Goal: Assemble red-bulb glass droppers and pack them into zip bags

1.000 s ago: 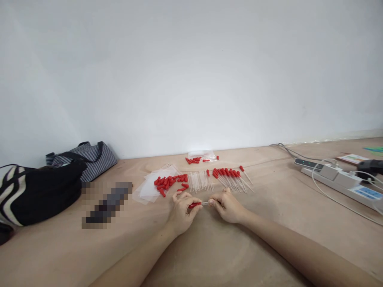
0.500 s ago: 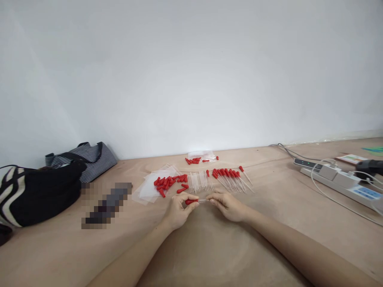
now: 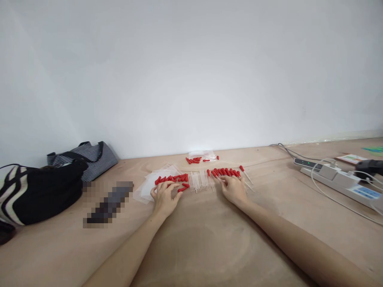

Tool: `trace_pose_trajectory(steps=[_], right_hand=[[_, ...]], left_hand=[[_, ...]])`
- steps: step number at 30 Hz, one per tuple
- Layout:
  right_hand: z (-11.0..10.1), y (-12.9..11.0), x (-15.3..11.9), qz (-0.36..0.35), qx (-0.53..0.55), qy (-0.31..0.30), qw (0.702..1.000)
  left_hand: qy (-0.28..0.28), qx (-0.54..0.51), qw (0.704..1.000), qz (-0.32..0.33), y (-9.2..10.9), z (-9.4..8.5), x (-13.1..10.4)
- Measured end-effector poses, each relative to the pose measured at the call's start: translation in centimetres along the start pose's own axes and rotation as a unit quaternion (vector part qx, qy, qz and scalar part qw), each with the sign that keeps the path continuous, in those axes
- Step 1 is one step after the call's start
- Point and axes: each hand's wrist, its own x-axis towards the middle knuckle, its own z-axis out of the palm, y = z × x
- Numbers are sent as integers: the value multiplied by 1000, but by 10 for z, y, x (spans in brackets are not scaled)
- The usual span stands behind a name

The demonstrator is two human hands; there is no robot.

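Well, my right grip (image 3: 235,189) is closed, thumb and fingers pinched on a dropper (image 3: 214,174) whose red head points away from me and to the left; my fingers hide most of its stem. I have it at the left end of a row of droppers (image 3: 227,172), which lie side by side on the table (image 3: 191,247) with their red heads toward the wall (image 3: 191,79) and their clear stems slanting back under my hand. One single dropper (image 3: 241,168) lies a little apart, past the row's right end.

My left grip (image 3: 164,196) is open, with nothing in it that I can see. Its fingers curl over the near side of a heap of red bulbs (image 3: 170,179); I can't tell whether the fingertips touch any. Two loose bulbs (image 3: 185,185) lie just beside my thumb. Under and to the left of the heap, clear plastic bags (image 3: 145,187) are fanned out. Between my two hands, slightly farther off, clear tubes (image 3: 199,181) lie in a close rank. Nearer the wall there's a small group of bulbs (image 3: 194,160) beside another plastic bag (image 3: 200,153). Well off to my right sits a white power strip (image 3: 341,185).
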Motion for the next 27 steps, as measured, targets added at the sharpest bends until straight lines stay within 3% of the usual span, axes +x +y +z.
trace_pose_trajectory(steps=[7, 18, 27], right_hand=[[18, -13, 12, 13, -68, 4, 998], [16, -22, 17, 31, -77, -37, 996], [19, -34, 31, 82, -90, -70, 990]], left_hand=[[-30, 30, 998, -38, -7, 2, 2], [-26, 22, 999, -40, -9, -2, 4], [-31, 18, 999, 2, -10, 5, 6]])
